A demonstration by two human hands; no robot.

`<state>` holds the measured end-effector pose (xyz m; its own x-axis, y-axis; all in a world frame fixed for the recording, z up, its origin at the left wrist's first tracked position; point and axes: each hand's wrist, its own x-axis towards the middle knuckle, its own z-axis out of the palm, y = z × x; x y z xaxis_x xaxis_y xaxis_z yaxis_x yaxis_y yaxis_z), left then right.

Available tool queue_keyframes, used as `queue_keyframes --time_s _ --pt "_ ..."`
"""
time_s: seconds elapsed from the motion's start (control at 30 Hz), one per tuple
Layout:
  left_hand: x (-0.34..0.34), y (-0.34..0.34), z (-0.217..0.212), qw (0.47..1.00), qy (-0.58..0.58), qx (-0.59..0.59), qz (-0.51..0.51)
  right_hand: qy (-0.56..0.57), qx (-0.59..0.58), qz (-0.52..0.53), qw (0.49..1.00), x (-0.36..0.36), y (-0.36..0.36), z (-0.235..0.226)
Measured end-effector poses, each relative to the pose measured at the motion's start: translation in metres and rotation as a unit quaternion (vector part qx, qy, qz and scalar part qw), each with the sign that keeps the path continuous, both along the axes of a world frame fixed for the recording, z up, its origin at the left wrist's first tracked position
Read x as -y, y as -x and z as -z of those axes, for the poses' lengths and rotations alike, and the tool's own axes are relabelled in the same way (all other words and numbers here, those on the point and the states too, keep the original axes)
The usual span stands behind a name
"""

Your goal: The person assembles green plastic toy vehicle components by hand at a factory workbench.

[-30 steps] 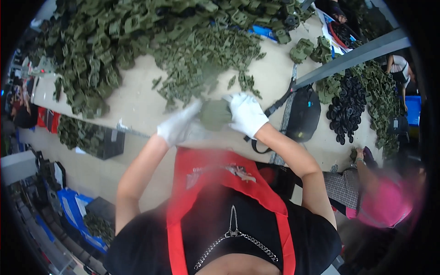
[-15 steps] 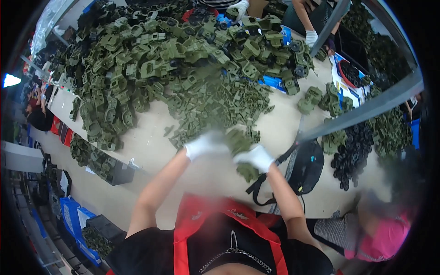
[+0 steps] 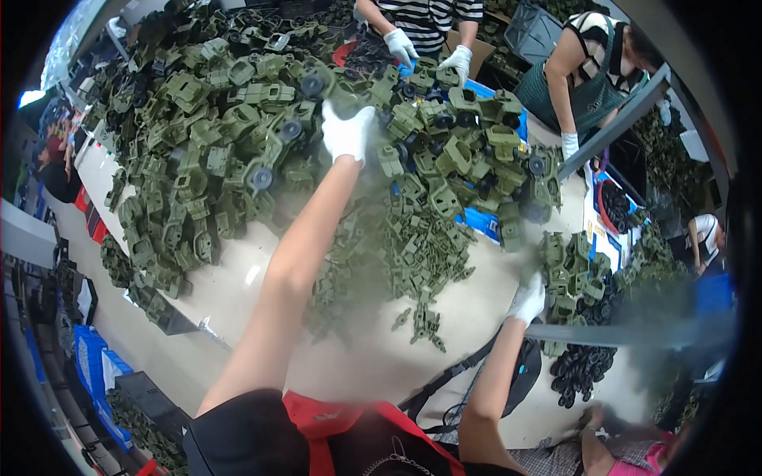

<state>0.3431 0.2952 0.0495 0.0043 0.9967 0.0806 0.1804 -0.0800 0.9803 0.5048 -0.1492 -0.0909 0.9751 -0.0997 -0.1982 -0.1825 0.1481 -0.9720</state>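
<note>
My left hand [image 3: 347, 135], in a white glove, reaches far forward over a big heap of olive-green plastic toy vehicle bodies [image 3: 190, 91]. Its thumb and fingers are apart, close above the bodies, some of which carry black wheels [image 3: 261, 178]. My right hand [image 3: 528, 301], also gloved in white, is out to the right beside a smaller group of green toy vehicles [image 3: 565, 262]. Motion blurs its fingers, so its grip cannot be made out. Between my arms lies a spread of small green plastic parts [image 3: 425, 246].
A grey metal bar [image 3: 615, 119] slants over the table's right side. A black bag [image 3: 520, 381] lies by my right forearm, near a pile of black wheels [image 3: 583, 369]. Across the table, gloved co-workers [image 3: 432, 28] handle parts beside a red basin [image 3: 344, 54].
My hands have parted from around a green toy piece near the table's front. The left has gone forward to the heap, the right outward to the right. The view has shifted.
</note>
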Motion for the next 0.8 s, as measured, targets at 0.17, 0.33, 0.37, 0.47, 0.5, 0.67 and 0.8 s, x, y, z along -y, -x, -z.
queue_keyframes --time_s 0.17,0.33,0.37,0.47,0.5,0.67,0.8 --pt "-0.100 0.000 0.028 0.959 -0.196 -0.079 0.192 0.233 0.142 -0.252 0.929 -0.128 0.123 -0.054" --pt "-0.041 -0.006 0.022 0.926 -0.263 -0.205 0.178 0.377 0.191 -0.223 0.878 -0.243 0.117 -0.054" --pt "-0.015 0.011 0.024 0.903 -0.339 -0.225 0.140 0.394 0.209 -0.184 0.876 -0.258 0.103 -0.047" --pt "0.024 0.121 -0.012 0.899 -0.269 -0.345 -0.032 0.392 0.219 -0.163 0.879 -0.286 0.065 -0.050" --pt "0.023 0.151 -0.012 0.873 -0.252 -0.399 -0.120 0.387 0.222 -0.167 0.879 -0.290 0.055 -0.052" --pt "-0.022 0.210 0.025 0.893 -0.049 -0.447 0.020 0.430 0.218 -0.243 0.841 -0.296 0.052 -0.075" --pt "-0.027 0.202 -0.015 0.976 -0.014 -0.218 0.009 0.438 0.188 -0.256 0.841 -0.283 0.127 -0.099"
